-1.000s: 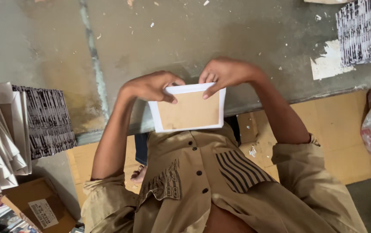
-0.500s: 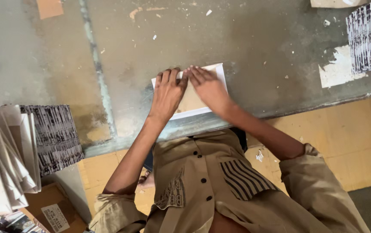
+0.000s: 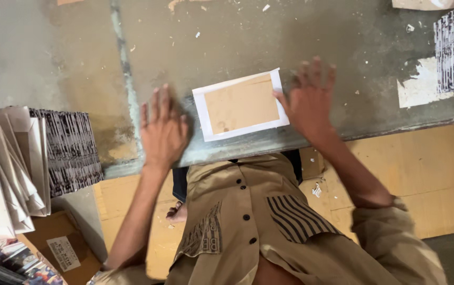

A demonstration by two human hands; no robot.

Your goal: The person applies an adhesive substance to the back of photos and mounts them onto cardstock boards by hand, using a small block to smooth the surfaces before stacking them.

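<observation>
- Head view: brown card with white border [image 3: 241, 104] lies flat near the table's near edge, between both hands, so it is easy to reach.
- Left hand [image 3: 162, 131] rests flat on the grey table [image 3: 68, 58], fingers spread, holding nothing, just left of the card.
- Right hand [image 3: 308, 100] is spread too; its thumb touches the card's right edge, perhaps to keep it in place.
- Stacked similar cards [image 3: 31, 158] stand at the left, within arm's reach.

Brown card with a white border [image 3: 241, 104] flat near the front edge of the worn grey workbench [image 3: 227, 37]. Left hand [image 3: 162, 129] spread flat beside it, apart. Right hand [image 3: 309, 100] open, fingertips touching its right edge.
</observation>
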